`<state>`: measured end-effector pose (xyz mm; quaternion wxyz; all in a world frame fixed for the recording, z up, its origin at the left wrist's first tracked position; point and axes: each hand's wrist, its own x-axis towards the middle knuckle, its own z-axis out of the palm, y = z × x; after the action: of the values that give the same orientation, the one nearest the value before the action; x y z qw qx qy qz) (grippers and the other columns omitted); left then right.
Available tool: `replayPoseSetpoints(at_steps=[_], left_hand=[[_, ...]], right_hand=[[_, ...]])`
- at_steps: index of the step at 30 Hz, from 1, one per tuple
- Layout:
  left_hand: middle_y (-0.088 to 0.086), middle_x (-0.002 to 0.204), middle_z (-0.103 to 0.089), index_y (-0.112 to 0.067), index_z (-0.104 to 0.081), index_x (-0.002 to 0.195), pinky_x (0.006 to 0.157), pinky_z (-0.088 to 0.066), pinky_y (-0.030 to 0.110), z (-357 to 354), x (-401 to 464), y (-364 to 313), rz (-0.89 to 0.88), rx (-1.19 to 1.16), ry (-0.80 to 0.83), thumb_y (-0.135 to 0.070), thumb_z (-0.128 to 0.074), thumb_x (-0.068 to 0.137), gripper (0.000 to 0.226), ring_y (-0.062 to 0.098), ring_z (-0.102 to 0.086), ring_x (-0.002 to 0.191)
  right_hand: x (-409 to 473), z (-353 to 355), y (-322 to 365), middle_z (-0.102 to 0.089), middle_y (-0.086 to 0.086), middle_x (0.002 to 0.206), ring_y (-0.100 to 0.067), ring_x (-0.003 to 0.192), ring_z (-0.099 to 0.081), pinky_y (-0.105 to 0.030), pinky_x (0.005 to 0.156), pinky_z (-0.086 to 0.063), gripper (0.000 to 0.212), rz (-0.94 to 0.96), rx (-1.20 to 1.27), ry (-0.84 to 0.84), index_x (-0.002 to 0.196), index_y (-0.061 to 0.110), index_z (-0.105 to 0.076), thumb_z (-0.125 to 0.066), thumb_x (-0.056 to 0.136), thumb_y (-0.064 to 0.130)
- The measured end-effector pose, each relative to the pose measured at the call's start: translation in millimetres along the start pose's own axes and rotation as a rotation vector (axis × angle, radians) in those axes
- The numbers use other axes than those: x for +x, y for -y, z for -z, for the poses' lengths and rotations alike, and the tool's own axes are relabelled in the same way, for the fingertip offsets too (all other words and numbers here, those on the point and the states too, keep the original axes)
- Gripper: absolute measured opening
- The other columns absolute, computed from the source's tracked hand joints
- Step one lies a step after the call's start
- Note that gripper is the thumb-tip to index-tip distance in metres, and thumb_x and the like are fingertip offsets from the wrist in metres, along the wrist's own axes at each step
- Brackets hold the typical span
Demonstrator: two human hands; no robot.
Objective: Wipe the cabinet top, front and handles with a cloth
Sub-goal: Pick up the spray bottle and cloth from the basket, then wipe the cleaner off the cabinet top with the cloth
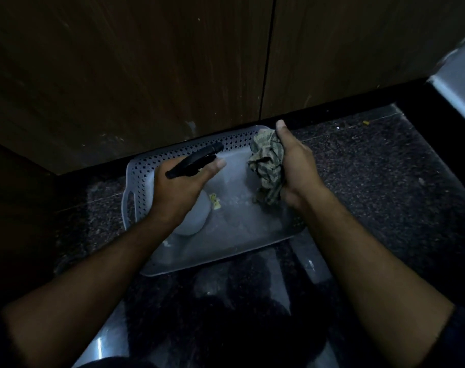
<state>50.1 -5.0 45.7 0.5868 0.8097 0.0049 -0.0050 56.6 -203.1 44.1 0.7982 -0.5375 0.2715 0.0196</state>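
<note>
Fingers: left hand (182, 181) fingers (215, 166) curl round the black trigger head of a spray bottle (195, 212); right hand (296, 166) grips a crumpled cloth (267, 166).
Cabinet (146, 75): dark wood doors, behind the tray.
Floor (372, 181): dark speckled stone.
Tray (236, 235): grey, perforated wall, on the floor.
Cloth: above the tray's right side.

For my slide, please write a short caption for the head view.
Left hand holds spray bottle, right hand grips cloth above tray before cabinet doors.
</note>
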Motion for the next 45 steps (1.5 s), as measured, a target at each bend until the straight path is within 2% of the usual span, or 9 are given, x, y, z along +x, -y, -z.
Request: replayPoseSetpoints(at_steps=[6, 10, 13, 19, 23, 29, 32, 40, 45], left_hand=[[0.0, 0.105, -0.068, -0.019, -0.07, 0.116, 0.089, -0.053, 0.025, 8, -5, 8, -0.036, 0.024, -0.011, -0.042, -0.08, 0.072, 0.051, 0.007, -0.066, 0.1], [-0.012, 0.118, -0.046, -0.034, -0.057, 0.128, 0.091, -0.04, 0.013, 41, -2, 27, -0.217, 0.483, 0.196, -0.065, -0.079, 0.058, 0.08, -0.005, -0.045, 0.106], [-0.013, 0.113, -0.049, -0.039, -0.054, 0.117, 0.08, -0.044, 0.021, 63, 0, 39, -0.055, 0.689, 0.299, -0.078, -0.078, 0.047, 0.083, 0.001, -0.047, 0.099], [-0.012, 0.058, -0.057, -0.024, -0.064, 0.062, 0.062, -0.043, 0.029, 78, 14, 8, 0.359, 0.811, 0.983, -0.064, -0.074, 0.07, 0.042, 0.009, -0.052, 0.057], [0.001, 0.083, -0.067, -0.033, -0.073, 0.092, 0.066, -0.043, 0.036, 51, 5, -45, 0.43, 0.517, 1.333, -0.06, -0.071, 0.068, 0.036, 0.013, -0.058, 0.069], [0.003, 0.08, -0.064, -0.018, -0.071, 0.104, 0.048, -0.042, 0.015, -18, 9, -145, 0.061, 0.349, 0.682, -0.016, -0.058, 0.096, 0.016, 0.004, -0.051, 0.054], [-0.001, 0.085, -0.061, -0.023, -0.066, 0.113, 0.06, -0.041, 0.025, -37, 4, -185, -0.139, 0.491, 0.437, -0.023, -0.059, 0.096, 0.018, 0.011, -0.054, 0.07], [0.011, 0.13, -0.052, -0.027, -0.055, 0.13, 0.103, -0.044, 0.046, -83, -17, -251, -0.579, 0.574, 0.363, -0.026, -0.066, 0.09, 0.041, 0.028, -0.052, 0.12], [-0.012, 0.115, -0.066, -0.04, -0.058, 0.122, 0.092, -0.053, 0.034, -110, -40, -272, -0.375, 0.118, 0.403, -0.045, -0.056, 0.09, 0.033, 0.011, -0.063, 0.111]], right_hand=[[0, -1, 7, -0.076, -0.008, 0.102, -0.023, 0.096, -0.073, -0.043, 0.09, -0.058, 0.045, 0.015, -0.039, -0.003, 0.117, 0.009, -0.07, -0.061, 0.094, 0.047], [-2, -1, 7, -0.076, -0.008, 0.104, -0.02, 0.096, -0.073, -0.039, 0.089, -0.059, 0.045, 0.02, -0.043, -0.003, 0.121, 0.009, -0.068, -0.06, 0.095, 0.045], [-4, -2, 9, -0.076, -0.007, 0.105, -0.019, 0.097, -0.073, -0.038, 0.088, -0.059, 0.044, 0.025, -0.067, -0.016, 0.122, 0.011, -0.068, -0.06, 0.095, 0.046], [-9, -1, 29, -0.076, -0.006, 0.106, -0.018, 0.099, -0.072, -0.038, 0.092, -0.057, 0.044, 0.049, -0.103, -0.026, 0.121, 0.01, -0.068, -0.061, 0.095, 0.044], [-10, 6, 50, -0.077, -0.005, 0.096, -0.018, 0.093, -0.073, -0.039, 0.089, -0.058, 0.032, 0.118, -0.163, -0.04, 0.101, 0.016, -0.074, -0.06, 0.096, 0.044], [-42, 17, 85, -0.074, -0.009, 0.087, -0.019, 0.082, -0.067, -0.036, 0.076, -0.056, 0.043, 0.236, -0.356, -0.242, 0.089, 0.009, -0.075, -0.056, 0.097, 0.046], [-86, 26, 117, -0.069, -0.002, 0.08, -0.016, 0.077, -0.063, -0.026, 0.067, -0.045, 0.038, 0.213, -0.423, -0.312, 0.084, 0.012, -0.073, -0.053, 0.1, 0.04], [-163, 65, 205, -0.066, 0.006, 0.072, -0.015, 0.076, -0.065, -0.032, 0.07, -0.051, 0.027, 0.414, -0.419, -0.423, 0.076, 0.023, -0.067, -0.06, 0.096, 0.04], [-215, 71, 246, -0.067, 0.002, 0.067, -0.018, 0.07, -0.066, -0.038, 0.07, -0.055, 0.032, 0.557, -0.386, -0.46, 0.075, 0.017, -0.065, -0.058, 0.098, 0.039]])
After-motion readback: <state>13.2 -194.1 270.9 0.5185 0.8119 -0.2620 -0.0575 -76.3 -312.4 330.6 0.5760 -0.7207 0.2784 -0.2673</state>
